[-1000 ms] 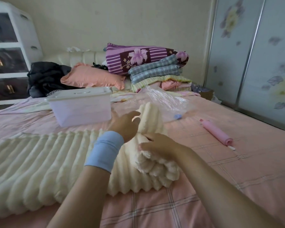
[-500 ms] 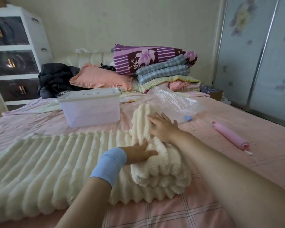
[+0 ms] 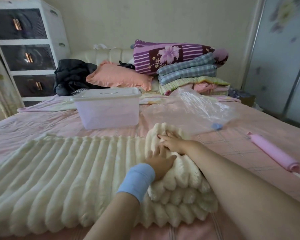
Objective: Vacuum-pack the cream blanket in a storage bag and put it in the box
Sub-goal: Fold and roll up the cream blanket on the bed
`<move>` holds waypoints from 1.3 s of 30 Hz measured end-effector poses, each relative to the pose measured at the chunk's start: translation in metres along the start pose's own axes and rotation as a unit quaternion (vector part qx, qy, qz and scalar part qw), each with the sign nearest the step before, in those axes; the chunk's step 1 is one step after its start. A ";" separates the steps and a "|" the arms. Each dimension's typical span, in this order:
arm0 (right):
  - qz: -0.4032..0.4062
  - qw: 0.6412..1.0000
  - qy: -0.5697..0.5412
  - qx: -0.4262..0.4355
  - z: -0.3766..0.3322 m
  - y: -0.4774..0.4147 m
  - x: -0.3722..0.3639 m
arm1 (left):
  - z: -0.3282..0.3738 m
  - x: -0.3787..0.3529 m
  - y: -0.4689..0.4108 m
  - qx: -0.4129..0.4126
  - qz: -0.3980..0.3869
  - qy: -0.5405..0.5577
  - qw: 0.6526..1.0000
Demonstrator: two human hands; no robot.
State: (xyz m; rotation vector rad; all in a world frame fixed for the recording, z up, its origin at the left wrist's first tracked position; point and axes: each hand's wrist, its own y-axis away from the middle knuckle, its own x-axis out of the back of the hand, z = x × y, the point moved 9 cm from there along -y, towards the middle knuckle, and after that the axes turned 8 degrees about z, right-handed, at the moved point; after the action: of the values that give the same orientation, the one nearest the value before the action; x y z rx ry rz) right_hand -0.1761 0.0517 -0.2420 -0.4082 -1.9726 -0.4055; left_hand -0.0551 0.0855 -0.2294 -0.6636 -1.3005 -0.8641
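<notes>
filling the room, a pink bed (image 3: 42, 122) carries a lidded clear box (image 3: 109, 113). behind the box sit a pillow (image 3: 119, 77) and folded bedding (image 3: 187, 70); left of it stands a drawer unit (image 3: 24, 49); right of it lie a clear bag (image 3: 197, 108) and, farther out, a pink roll (image 3: 274, 153). in front of the box the cream blanket (image 3: 68, 170) lies spread, its right end folded into a thick stack. left hand (image 3: 160, 161) and right hand (image 3: 173, 142) press flat on that stack, fingers (image 3: 158, 151) straight, gripping nothing.
</notes>
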 end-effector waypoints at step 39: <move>0.242 0.912 -0.301 -0.139 0.117 0.178 0.084 | 0.066 0.066 -0.046 0.089 0.180 0.249 0.948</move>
State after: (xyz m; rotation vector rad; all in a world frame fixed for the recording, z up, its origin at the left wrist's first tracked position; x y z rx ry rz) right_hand -0.2217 0.2713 -0.1953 -1.3046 -2.2982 -0.2522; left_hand -0.1262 0.1041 -0.1563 -0.4763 -0.7583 -0.5544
